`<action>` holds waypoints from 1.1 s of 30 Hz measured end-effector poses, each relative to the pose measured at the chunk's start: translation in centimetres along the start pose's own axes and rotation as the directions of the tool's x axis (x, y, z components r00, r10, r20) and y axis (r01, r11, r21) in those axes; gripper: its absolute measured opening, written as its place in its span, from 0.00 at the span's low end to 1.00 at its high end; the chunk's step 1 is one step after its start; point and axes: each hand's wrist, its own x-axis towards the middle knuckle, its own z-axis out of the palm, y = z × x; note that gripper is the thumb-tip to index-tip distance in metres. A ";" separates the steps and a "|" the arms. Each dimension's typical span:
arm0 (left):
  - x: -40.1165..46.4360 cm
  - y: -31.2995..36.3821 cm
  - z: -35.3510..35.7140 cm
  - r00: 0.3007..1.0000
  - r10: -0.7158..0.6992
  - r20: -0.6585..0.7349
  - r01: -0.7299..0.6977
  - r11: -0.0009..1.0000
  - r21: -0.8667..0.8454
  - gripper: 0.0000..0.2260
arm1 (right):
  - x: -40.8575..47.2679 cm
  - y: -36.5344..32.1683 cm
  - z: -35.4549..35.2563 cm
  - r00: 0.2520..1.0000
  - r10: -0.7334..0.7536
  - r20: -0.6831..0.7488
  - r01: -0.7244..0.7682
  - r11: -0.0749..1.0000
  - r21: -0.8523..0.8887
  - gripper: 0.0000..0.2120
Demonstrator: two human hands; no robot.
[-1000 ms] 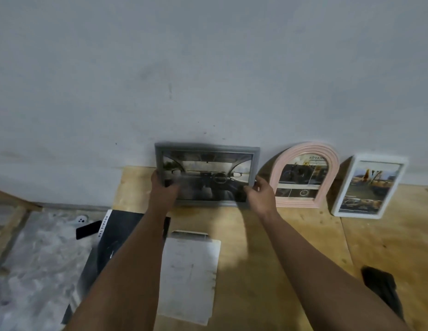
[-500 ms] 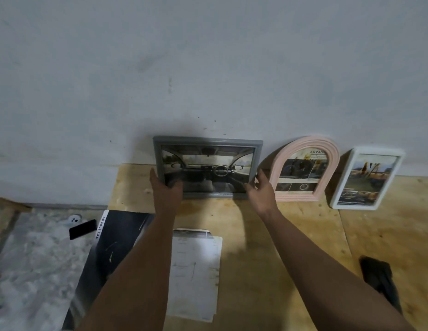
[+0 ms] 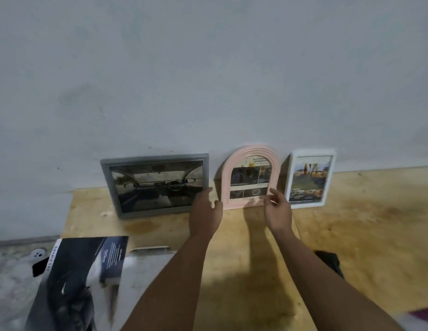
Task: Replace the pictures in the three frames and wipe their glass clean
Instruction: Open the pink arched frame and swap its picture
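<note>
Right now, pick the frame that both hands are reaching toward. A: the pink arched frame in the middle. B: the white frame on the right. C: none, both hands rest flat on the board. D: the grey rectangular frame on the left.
A: the left hand and the right hand are open on either side of the foot of the pink arched frame, which leans on the wall.

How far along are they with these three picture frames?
All three frames lean against the wall with pictures inside: grey frame, pink arched frame, white frame. Left hand and right hand, both open, flank the pink one. Whether the glass is wiped can't be judged.
</note>
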 end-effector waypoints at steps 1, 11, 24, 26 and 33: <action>0.1 1.2 1.0 1.000 -0.010 0.012 0.010 1.000 -0.011 0.20 | 1.1 -0.3 -0.8 1.000 0.014 0.004 -0.014 1.000 0.013 0.18; 1.6 4.0 7.5 0.983 -0.184 0.020 0.185 0.969 -0.167 0.31 | 7.0 -2.3 -2.9 0.974 0.013 0.227 -0.013 1.000 0.002 0.27; -3.5 1.4 7.7 0.982 -0.147 -0.119 0.136 0.987 -0.090 0.10 | 4.2 1.8 -8.1 0.920 0.106 0.378 -0.133 0.990 0.047 0.15; -5.1 1.1 7.2 0.987 -0.117 -0.111 0.110 0.991 -0.071 0.08 | 3.0 3.2 -9.2 0.884 0.180 0.431 -0.223 0.974 0.051 0.14; -9.1 1.7 5.0 0.993 0.061 -0.102 -0.060 0.998 0.015 0.07 | 0.2 4.7 -11.9 0.809 0.266 0.525 -0.341 0.939 0.049 0.13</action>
